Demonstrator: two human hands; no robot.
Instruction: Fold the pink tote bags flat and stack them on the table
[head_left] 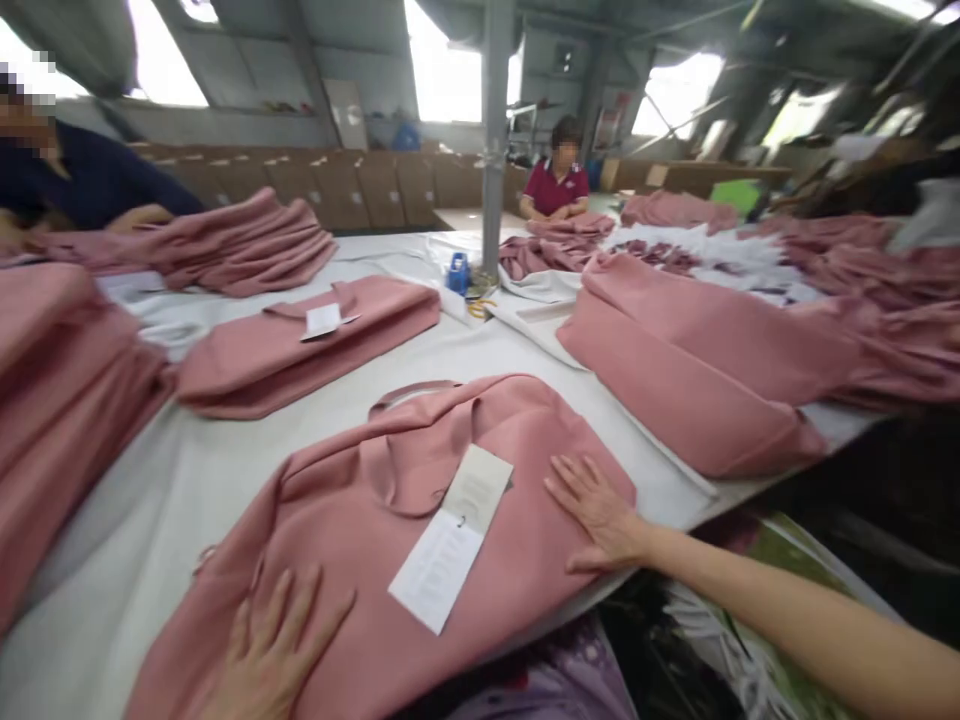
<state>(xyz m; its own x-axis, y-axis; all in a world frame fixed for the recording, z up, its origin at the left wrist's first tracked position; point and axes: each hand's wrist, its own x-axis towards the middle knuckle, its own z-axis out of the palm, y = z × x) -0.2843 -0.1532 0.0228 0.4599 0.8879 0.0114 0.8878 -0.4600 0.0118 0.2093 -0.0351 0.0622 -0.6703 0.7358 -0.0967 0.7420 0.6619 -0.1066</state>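
Observation:
A pink bag (405,540) with two short handles lies flat on the white-covered table in front of me. A two-part paper hang tag (450,540), cream and white, rests on its face near the handles. My left hand (274,645) is pressed on the bag's lower left part, fingers spread. Toward the bag's right end, my right hand (600,510) lies flat with its fingers apart. Neither hand grips anything. Part of the left hand is cut off by the bottom edge of the view.
Another tagged pink bag (315,345) lies beyond. Pink bags are piled at right (697,370) and left (60,400). A blue tape dispenser (459,273) stands by a grey post (495,140). One person (90,180) works at far left, another (556,185) across the table.

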